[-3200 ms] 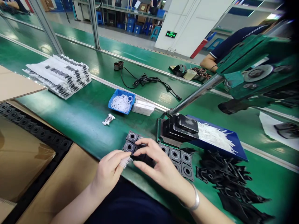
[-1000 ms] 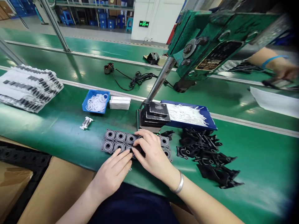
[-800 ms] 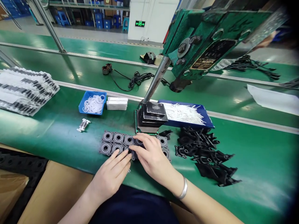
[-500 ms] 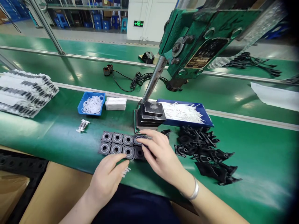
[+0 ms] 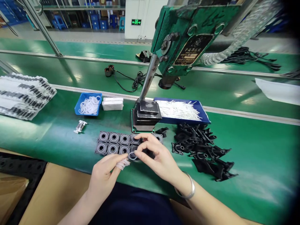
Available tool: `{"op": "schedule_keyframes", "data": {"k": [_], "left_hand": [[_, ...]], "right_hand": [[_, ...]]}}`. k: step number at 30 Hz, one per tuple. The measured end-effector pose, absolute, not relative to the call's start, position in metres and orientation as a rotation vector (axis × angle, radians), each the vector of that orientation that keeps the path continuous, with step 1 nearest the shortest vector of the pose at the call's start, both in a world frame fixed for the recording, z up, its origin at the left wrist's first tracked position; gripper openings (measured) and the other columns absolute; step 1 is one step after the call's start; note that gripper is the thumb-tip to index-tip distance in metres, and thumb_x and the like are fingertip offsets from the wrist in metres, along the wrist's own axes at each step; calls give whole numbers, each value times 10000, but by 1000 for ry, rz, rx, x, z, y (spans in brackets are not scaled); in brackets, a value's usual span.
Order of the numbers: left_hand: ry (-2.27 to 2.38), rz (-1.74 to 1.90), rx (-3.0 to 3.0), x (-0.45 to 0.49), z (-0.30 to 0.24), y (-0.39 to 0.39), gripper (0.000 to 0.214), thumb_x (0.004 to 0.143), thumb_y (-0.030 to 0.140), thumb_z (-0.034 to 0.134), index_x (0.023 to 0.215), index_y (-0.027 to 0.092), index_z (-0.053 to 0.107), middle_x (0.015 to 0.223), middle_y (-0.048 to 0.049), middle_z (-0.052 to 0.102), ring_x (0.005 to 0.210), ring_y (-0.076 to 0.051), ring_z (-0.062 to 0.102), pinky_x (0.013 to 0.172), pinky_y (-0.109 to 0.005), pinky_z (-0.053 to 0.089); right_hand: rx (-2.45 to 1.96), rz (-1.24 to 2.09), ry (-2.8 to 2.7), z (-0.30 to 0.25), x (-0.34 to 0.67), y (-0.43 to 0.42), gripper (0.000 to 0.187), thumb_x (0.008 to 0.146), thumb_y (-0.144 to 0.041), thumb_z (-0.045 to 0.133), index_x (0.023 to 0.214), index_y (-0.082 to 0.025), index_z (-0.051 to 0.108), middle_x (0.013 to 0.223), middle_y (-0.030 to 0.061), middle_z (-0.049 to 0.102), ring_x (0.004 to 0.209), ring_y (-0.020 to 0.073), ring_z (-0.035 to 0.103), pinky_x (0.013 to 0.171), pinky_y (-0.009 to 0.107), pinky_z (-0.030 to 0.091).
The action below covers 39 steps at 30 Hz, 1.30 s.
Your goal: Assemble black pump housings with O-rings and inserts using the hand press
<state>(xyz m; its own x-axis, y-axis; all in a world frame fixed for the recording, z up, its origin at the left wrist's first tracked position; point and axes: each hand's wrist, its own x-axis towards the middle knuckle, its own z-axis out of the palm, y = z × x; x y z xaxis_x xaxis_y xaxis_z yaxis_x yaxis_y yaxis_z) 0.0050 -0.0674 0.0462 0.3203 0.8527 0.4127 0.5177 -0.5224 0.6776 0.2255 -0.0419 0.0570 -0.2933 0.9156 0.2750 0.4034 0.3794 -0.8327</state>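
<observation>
My left hand [image 5: 106, 173] pinches a small stack of white rings [image 5: 122, 164] just in front of the black parts. Between the thumb and a finger of my right hand [image 5: 156, 154] is a single white ring [image 5: 132, 156], close to the left fingertips. Two rows of square black parts with round holes [image 5: 114, 137] lie on the green table; the visible ones at left have pale rings around their holes. My right hand covers some parts at the right end of the rows.
A green press [image 5: 182, 47] stands behind the rows on its black base [image 5: 146, 115]. Black plastic parts [image 5: 199, 143] are piled at right. A blue bin of rings [image 5: 77, 107], a blue tray of white strips [image 5: 206, 117] and white boxes [image 5: 112, 104] stand behind.
My right hand has moved from the black parts toward my left fingertips and now pinches one ring. The rings in my left hand show more clearly. The view has shifted slightly.
</observation>
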Motion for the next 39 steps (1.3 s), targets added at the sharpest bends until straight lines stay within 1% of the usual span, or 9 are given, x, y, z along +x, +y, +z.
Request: {"op": "schedule_keyframes", "data": {"k": [3,7,15,20,25,28,32,36,39], "left_hand": [[1190,1130,2391,4,40,-67,315,926,50,546,1192,165,669,1051,-84,762,977,-172,725,897,-273,598],[896,1030,2772,10,31,-64,282,944,35,499,1176,73,655,1216,-174,701,1242,-265,610,1084,-463,499],[740,893,2907,22,26,-56,254,962,67,491,1167,67,641,1197,-178,713,1271,-268,589,1076,-499,503],[712,817,3009,23,29,-56,231,965,78,494,1116,53,667,1202,-164,713,1249,-291,604,1099,-523,475],[717,794,3026,24,32,-57,256,970,68,454,1093,66,678,1199,-152,715,1229,-299,614,1089,-527,470],[839,933,2807,24,35,-59,269,957,43,456,1114,94,669,1137,-145,722,1147,-244,658,1048,-436,512],[1082,1039,2363,27,43,-60,219,947,103,534,1115,160,664,975,-79,733,910,-147,706,835,-224,582],[1119,1035,2237,34,49,-56,168,933,146,591,1057,197,692,936,-26,765,856,-134,722,792,-194,581],[1108,1038,2240,38,50,-55,193,943,163,591,1099,201,699,925,-14,777,836,-125,723,788,-192,580]], "right_hand": [[-1262,620,-1954,53,233,-39,122,948,-231,583,840,-204,632,1217,112,590,1191,282,536,1018,511,418],[-1289,448,-2092,44,233,-38,94,925,-177,594,836,-199,616,1222,109,593,1247,307,479,1018,547,368],[-1307,281,-2111,39,230,-39,45,943,-165,558,929,-191,593,1215,123,589,1235,287,486,1025,507,386],[-1241,185,-2202,39,236,-45,226,951,-86,495,1065,-201,652,1288,132,577,1274,294,463,1023,518,387],[-1206,180,-2272,39,245,-49,295,951,-54,460,1131,-192,649,1331,138,577,1294,318,456,1021,567,377],[-1208,221,-2132,50,252,-49,320,943,-50,454,1196,-181,600,1320,154,567,1272,291,486,1019,532,404],[-1156,524,-2021,65,254,-54,132,948,-216,603,1079,-219,619,1273,121,564,1238,264,511,1031,476,430],[-1079,830,-1945,61,244,-60,12,941,-241,635,936,-231,635,1264,87,570,1221,232,536,1037,419,451],[-1084,875,-1848,55,244,-60,73,937,-201,632,868,-225,635,1229,69,584,1190,216,553,1021,392,453]]}}
